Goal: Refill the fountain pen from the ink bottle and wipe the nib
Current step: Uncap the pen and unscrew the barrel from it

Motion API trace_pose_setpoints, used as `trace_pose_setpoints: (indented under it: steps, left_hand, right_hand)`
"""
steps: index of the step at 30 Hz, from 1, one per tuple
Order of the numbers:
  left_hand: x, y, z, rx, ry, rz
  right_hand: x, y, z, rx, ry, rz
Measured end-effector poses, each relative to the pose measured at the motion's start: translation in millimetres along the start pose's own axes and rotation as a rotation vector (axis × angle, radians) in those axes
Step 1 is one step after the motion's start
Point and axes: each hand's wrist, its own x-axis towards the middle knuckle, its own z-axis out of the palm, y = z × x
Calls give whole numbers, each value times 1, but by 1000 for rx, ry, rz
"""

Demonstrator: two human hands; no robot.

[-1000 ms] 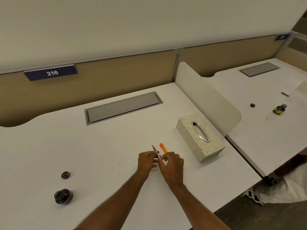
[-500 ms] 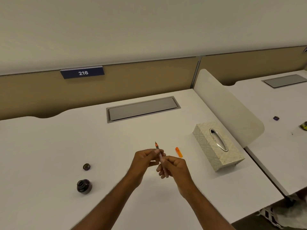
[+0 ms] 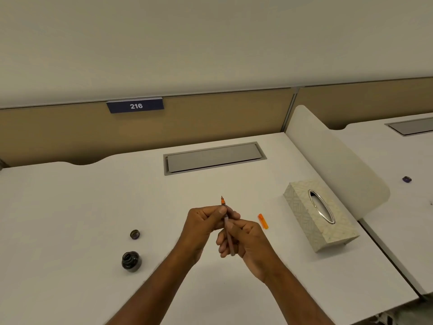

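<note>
Both hands hold the fountain pen [image 3: 223,202] above the middle of the white desk [image 3: 70,195], nib pointing away from me. My left hand [image 3: 206,221] pinches the orange front section just below the dark nib. My right hand [image 3: 246,238] grips the pen's thin greyish rear part, which runs back between its fingers. The open ink bottle [image 3: 131,261], dark and round, stands at the left of the desk, with its cap [image 3: 135,234] lying just beyond it. An orange pen part [image 3: 263,221] lies on the desk to the right of my hands.
A patterned tissue box [image 3: 302,214] with an oval opening sits at the right. Behind it rises a white curved divider [image 3: 328,156]. A grey cable hatch [image 3: 213,158] lies at the back of the desk. A small purple object [image 3: 407,179] rests on the neighbouring desk.
My hands have lifted the pen off the desk and drawn it closer. The view has swung left, so the ink bottle and tissue box sit further right.
</note>
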Motion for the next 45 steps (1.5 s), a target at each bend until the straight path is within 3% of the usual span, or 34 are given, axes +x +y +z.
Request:
trace_pose_setpoints:
  steps: [6,16,24,33,45]
  left_hand:
    - [-1,-3,7,40,133,89]
    - [-2,-10,23,37,253,97]
    - [6,3,14,94,141,148]
    - [4,4,20,65,146,129]
    - [2,5,20,80,157,143]
  right_hand:
    - [6,2,6,-146,106,-130]
    - [3,15,22,-458,477,-345]
    - [0,-9,11,-190,349,-169]
    - [-1,-15,9,29,264,5]
    - [0,-15,4,33,225,31]
